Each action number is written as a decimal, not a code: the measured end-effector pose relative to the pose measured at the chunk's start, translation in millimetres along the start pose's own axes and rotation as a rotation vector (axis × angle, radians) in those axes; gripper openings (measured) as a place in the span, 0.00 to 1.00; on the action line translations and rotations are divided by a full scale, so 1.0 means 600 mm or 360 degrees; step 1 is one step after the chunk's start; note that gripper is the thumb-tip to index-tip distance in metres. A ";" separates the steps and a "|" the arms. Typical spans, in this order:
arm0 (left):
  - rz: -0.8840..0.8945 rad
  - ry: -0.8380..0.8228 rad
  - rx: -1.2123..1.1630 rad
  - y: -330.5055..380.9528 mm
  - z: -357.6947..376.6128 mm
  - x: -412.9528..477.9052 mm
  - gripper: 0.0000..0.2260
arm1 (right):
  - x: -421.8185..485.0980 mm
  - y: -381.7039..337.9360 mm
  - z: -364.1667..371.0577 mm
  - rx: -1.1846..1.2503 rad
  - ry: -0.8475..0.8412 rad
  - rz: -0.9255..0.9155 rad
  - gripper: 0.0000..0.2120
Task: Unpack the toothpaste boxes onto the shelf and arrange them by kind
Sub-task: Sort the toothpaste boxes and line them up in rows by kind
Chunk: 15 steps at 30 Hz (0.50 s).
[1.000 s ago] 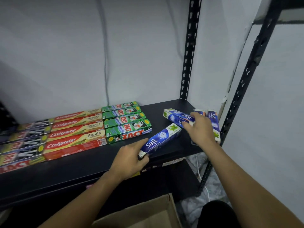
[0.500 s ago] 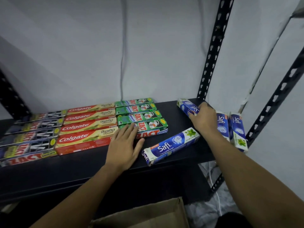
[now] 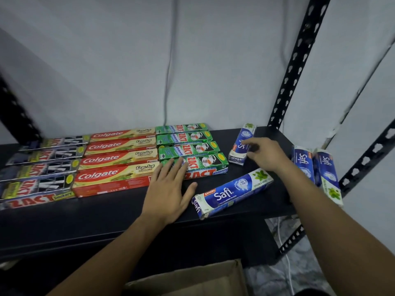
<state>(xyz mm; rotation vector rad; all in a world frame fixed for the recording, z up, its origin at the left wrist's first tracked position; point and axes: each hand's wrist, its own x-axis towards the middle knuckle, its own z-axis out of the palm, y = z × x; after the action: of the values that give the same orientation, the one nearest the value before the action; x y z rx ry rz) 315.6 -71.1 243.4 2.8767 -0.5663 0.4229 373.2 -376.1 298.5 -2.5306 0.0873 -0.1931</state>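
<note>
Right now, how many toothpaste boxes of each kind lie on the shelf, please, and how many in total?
Black Zact boxes: 4
Colgate boxes: 4
Green Zact boxes: 4
Safi boxes: 4
Total: 16

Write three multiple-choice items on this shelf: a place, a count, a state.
1. The left hand rests on: A the front green Zact box; B the wall; C the floor.
2. Colgate boxes on the shelf: A two; B four; C six.
3. The front Safi box lies: A upright on end; B flat, askew to the rows; C atop the Colgate boxes.
A: its fingers lie across that box. B: four red boxes lie side by side. B: it lies flat, angled, near the shelf edge.
</note>
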 end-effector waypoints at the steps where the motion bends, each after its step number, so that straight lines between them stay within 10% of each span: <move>1: -0.0005 0.0001 -0.0006 0.000 -0.001 0.000 0.33 | 0.003 0.001 -0.008 -0.0153 -0.0124 -0.0084 0.24; 15: -0.0017 0.0038 -0.0058 0.000 -0.003 0.000 0.35 | 0.099 -0.022 -0.032 -0.0907 -0.0838 -0.0161 0.34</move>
<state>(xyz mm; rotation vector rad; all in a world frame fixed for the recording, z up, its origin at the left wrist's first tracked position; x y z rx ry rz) 315.2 -70.7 244.8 2.8346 -0.5488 0.4404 429.1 -382.1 328.5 -3.0580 -0.2257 0.5336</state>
